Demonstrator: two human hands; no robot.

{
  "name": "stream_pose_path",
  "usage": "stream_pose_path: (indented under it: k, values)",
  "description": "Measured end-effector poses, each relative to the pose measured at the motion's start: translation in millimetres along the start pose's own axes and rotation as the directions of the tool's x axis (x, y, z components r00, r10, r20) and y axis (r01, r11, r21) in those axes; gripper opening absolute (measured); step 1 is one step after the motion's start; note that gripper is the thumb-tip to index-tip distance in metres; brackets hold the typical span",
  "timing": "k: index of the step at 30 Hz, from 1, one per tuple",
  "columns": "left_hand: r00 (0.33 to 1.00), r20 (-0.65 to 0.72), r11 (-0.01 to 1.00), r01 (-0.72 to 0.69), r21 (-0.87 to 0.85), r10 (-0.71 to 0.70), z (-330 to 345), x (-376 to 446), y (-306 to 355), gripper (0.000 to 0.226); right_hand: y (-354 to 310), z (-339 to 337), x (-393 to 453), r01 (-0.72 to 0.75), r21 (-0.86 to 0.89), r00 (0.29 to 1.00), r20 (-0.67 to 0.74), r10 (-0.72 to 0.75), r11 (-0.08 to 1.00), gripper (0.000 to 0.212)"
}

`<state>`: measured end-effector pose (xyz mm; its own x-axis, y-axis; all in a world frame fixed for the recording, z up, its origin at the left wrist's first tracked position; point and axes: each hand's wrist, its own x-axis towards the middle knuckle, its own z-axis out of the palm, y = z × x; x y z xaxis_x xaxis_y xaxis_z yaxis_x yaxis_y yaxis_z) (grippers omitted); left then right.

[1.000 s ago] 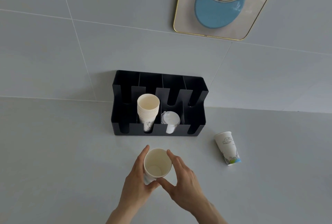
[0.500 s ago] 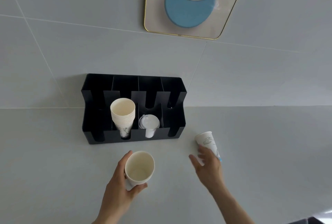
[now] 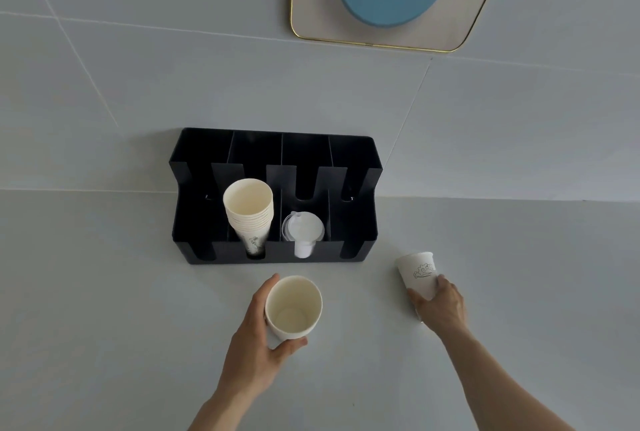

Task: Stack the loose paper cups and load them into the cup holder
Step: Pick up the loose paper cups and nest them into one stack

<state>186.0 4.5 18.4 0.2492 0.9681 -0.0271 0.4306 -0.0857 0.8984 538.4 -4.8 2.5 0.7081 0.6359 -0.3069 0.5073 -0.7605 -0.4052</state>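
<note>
Fingers [image 3: 420, 297] pinch tapered matte paper cup [image 3: 417, 275].

You've only got the one view here, a wide-angle head cam looking forward and steeply down at the grey counter [image 3: 104, 309]. It faces the tiled wall [image 3: 173, 67], with the black cup holder [image 3: 277, 257] about mid-frame, fairly near. Your forearms enter from the bottom edge, so there's no second view to overlap.

Two loose paper cups [image 3: 293, 307] [image 3: 417, 275], one cup stack [image 3: 250, 212], perhaps ten, one holder [image 3: 360, 223], two hands [image 3: 254, 358] [image 3: 441, 306]
</note>
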Motion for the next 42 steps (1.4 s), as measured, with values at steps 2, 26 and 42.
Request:
stream_pose_path:
  k: [2, 26, 42]
  values:
    - [1.0, 0.006, 1.0, 0.001, 0.007, -0.001, 1.0, 0.7, -0.7, 0.106, -0.4, 5.6, -0.1, -0.002, -0.004, 1.0, -0.008, 0.002, 1.0, 0.056]
    - [0.994, 0.099, 0.999, -0.035, -0.026, 0.038, -4.9, 10.2, -3.2, 0.104, -118.9, 0.0, -176.3, 0.473, 0.581, 0.822, -0.021, -0.568, 0.663, 0.067]
    - [0.991, 0.118, 0.998, -0.06, -0.009, 0.061, -8.1, 8.9, -3.6, 0.103, -105.1, 28.3, -182.0, 0.615, 0.256, 0.745, 0.119, -0.656, 0.745, 0.1]
